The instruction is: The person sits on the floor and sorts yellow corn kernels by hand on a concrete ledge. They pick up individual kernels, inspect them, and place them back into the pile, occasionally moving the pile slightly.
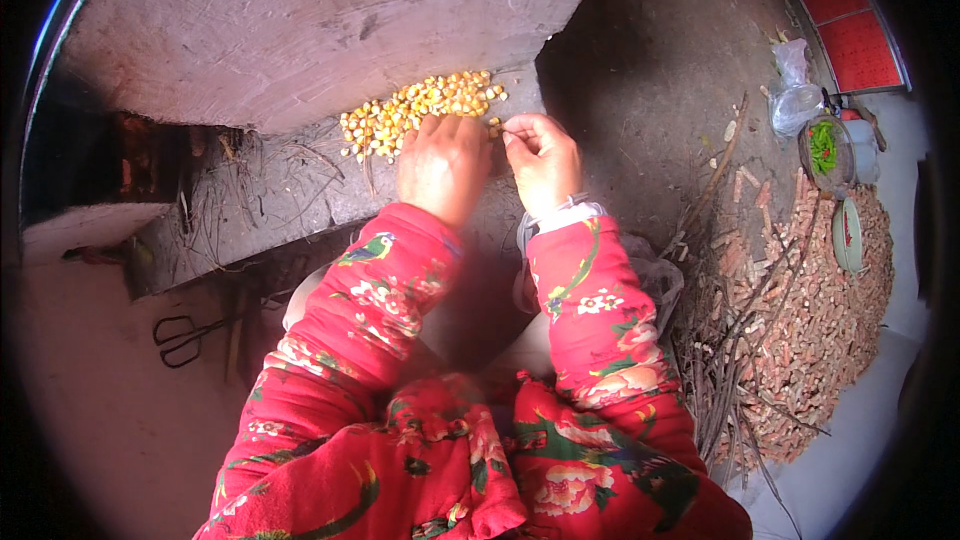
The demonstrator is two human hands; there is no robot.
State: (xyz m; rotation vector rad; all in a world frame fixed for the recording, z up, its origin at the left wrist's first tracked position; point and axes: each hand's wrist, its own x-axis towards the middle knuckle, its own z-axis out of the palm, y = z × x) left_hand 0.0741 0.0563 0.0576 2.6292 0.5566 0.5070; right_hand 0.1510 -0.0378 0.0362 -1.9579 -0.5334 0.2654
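Note:
Loose yellow corn kernels [420,105] lie spread on a grey ledge [285,187] at the foot of a pale, smudged wall. My left hand [444,163] rests palm down at the near edge of the kernels, its fingertips hidden beneath it, so what it may hold does not show. Just right of it, my right hand [541,157] has its thumb and index finger pinched together beside a few kernels; anything between those fingertips is too small to tell. Both arms wear red floral sleeves.
A heap of corncobs [817,315] lies at the right, with dry sticks [720,382] beside it. Beyond are a bowl of green peppers [823,147], a pale green dish [848,236] and plastic bags [795,109]. Black-handled tongs or scissors [180,341] lie at lower left.

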